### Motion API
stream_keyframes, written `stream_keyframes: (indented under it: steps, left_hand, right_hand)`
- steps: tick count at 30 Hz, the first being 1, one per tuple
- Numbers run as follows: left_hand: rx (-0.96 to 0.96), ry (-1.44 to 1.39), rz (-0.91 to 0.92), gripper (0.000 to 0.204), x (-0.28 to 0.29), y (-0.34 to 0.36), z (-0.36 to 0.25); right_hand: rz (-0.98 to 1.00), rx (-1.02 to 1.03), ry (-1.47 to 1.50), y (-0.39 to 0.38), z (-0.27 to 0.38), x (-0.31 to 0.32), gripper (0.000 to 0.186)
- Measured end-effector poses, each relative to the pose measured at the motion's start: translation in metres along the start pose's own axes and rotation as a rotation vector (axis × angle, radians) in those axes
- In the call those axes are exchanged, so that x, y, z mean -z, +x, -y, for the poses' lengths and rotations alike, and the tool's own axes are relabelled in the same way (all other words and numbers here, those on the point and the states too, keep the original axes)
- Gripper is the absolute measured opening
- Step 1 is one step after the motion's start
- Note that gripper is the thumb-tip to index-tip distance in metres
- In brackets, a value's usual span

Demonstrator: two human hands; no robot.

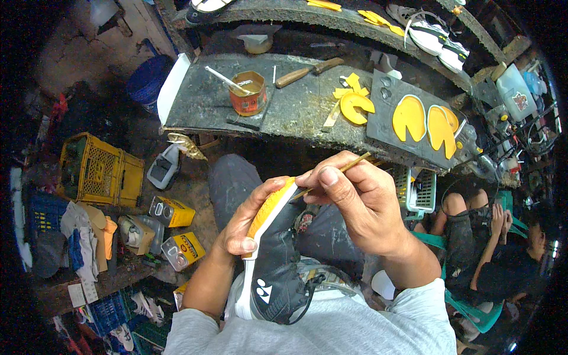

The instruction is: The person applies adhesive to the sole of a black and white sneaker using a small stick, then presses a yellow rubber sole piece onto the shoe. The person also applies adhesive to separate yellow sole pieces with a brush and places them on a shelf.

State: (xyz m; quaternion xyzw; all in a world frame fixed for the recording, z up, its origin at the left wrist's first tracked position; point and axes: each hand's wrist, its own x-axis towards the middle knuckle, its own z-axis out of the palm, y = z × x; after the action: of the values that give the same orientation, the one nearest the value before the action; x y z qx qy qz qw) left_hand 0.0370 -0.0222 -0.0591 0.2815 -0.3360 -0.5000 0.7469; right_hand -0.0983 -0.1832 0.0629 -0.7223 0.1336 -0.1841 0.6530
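Observation:
A black shoe (269, 290) with a white sole edge and a yellow sole piece (266, 213) rests over my lap, its toe end raised. My left hand (239, 228) grips it along the sole, thumb across the yellow piece. My right hand (361, 207) pinches a thin brownish stick (356, 161) between thumb and fingers. The stick's lower end is at the upper part of the shoe, beside the white edge; whether it touches is hard to tell. The fingertips of my right hand are close to the top of the yellow piece.
A worn bench (296, 118) holds a tin (248, 100) with a white stick, tool handles and yellow cutouts (408, 118). Shoes (432, 38) sit on the shelf above. Yellow crates (100, 168) and cans (171, 213) stand left. Another person (509, 266) sits at the right.

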Motion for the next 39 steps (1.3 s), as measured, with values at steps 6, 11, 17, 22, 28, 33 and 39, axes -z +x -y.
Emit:
stream_keyframes:
  steps: [6,11,17,22,28,33,39]
  left_hand:
    - [0.059,-0.027,-0.01,0.106,0.003,-0.003,-0.002]
    - [0.063,-0.05,-0.019,0.108,0.002,-0.001,0.003]
    - [0.017,-0.003,-0.005,0.108,0.005,0.002,0.005]
    - [0.015,0.042,-0.011,0.107,0.004,0.001,0.003]
    - [-0.04,0.063,0.009,0.102,-0.001,0.003,0.002]
    - [-0.051,0.082,0.021,0.1,-0.001,0.002,0.003]
    - [0.001,0.068,0.033,0.103,0.001,0.0,0.002]
  right_hand:
    - [0.031,0.062,-0.112,0.003,0.004,-0.005,0.029]
    - [0.047,0.085,-0.125,0.005,0.007,-0.002,0.028]
    - [-0.019,-0.038,-0.099,0.009,0.005,0.003,0.027]
    - [-0.064,-0.099,0.08,0.012,0.004,0.005,0.028]
    - [-0.081,-0.189,0.211,0.016,0.0,0.009,0.028]
    - [-0.107,-0.207,0.28,0.018,-0.005,0.008,0.031]
    - [-0.149,-0.236,0.311,0.015,-0.017,0.014,0.034]
